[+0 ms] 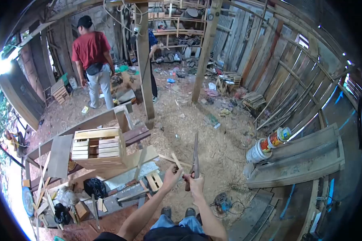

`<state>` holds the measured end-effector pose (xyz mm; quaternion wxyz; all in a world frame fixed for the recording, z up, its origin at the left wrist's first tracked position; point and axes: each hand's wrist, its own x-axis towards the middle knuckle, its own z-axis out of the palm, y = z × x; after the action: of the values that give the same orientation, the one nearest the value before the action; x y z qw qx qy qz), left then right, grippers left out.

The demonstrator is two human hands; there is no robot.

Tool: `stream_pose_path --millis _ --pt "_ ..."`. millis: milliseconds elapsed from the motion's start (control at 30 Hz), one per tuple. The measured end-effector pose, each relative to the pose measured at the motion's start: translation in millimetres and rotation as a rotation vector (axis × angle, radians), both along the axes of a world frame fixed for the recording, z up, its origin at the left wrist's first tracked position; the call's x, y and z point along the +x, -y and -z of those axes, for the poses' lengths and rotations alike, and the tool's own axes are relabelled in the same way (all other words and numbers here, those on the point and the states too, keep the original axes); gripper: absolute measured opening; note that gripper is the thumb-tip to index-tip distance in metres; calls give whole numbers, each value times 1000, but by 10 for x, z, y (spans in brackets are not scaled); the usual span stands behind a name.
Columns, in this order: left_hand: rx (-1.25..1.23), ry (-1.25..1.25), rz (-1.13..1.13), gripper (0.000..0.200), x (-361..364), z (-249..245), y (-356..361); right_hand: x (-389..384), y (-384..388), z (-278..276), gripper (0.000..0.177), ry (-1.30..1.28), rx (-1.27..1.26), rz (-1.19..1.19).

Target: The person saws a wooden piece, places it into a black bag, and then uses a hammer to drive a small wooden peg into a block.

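Note:
My right hand (pixel 196 186) is closed round the handle of a machete (pixel 196 150), its long dark blade pointing up and away from me. Close beside it, my left hand (pixel 172 176) pinches a thin pale wood strip (pixel 175 159). Another thin strip lies across behind that hand in this view. The fingers of both hands nearly meet at the base of the blade. Below them my shoes stand on a floor strewn with wood shavings (pixel 181 120).
Left of me, a slatted wooden crate (pixel 96 158) sits on a bench among planks and black plastic bags (pixel 95 187). Stacked buckets (pixel 265 148) lie on a wooden trough (pixel 301 168) at right. Near my feet is a corded power tool (pixel 222 202). Farther back, a person in red (pixel 91 52) stands beyond the posts, another partly hidden.

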<state>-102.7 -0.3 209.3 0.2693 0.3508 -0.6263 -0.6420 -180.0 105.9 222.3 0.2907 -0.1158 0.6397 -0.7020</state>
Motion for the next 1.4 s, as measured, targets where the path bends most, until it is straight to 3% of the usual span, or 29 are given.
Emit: stream_pose_path --millis 133,200,267,400,433,467,533,567,733,767,867,1000,1033,1100,1167,1400 --pt "74 -104 44 27 155 -212 79 100 121 -376 28 -90 -20 -75" --pt "19 -137 27 27 225 -308 178 26 200 -300 26 -106 -47 -112" --pt "59 -224 44 27 285 -254 337 -81 261 -264 24 -213 171 -205" --pt "166 -141 76 32 518 -577 479 -219 432 -217 22 -369 195 -247" --pt "125 -155 90 35 548 -542 536 -199 475 -285 32 -312 102 -214" --pt "122 -161 82 35 580 -546 567 -187 509 -354 32 -318 99 -222" --pt "-125 -124 9 39 627 -675 576 -101 563 -646 28 -275 41 -252" --pt "31 -164 55 43 657 -799 551 -87 602 -682 28 -280 38 -245" --pt "-43 -130 110 42 588 -890 687 -160 850 -873 27 -440 75 -268" --pt "-69 -112 118 41 577 -917 664 -136 850 -930 29 -343 66 -256" --pt "-139 -185 149 46 432 -768 741 -316 943 -835 29 -443 117 -265" --pt "-77 -191 196 49 328 -876 675 -469 915 -854 27 -221 -100 -293" --pt "-73 -169 192 48 263 -838 674 -402 806 -1115 30 -265 -82 -275" --pt "-77 -116 212 51 123 -812 664 -653 860 -843 31 -343 -2 -265" --pt "-57 -182 256 53 -2 -782 630 -764 741 -972 33 -440 75 -274" --pt "-64 -171 290 70 -288 -852 377 -1214 608 -945 27 -277 -31 -325"
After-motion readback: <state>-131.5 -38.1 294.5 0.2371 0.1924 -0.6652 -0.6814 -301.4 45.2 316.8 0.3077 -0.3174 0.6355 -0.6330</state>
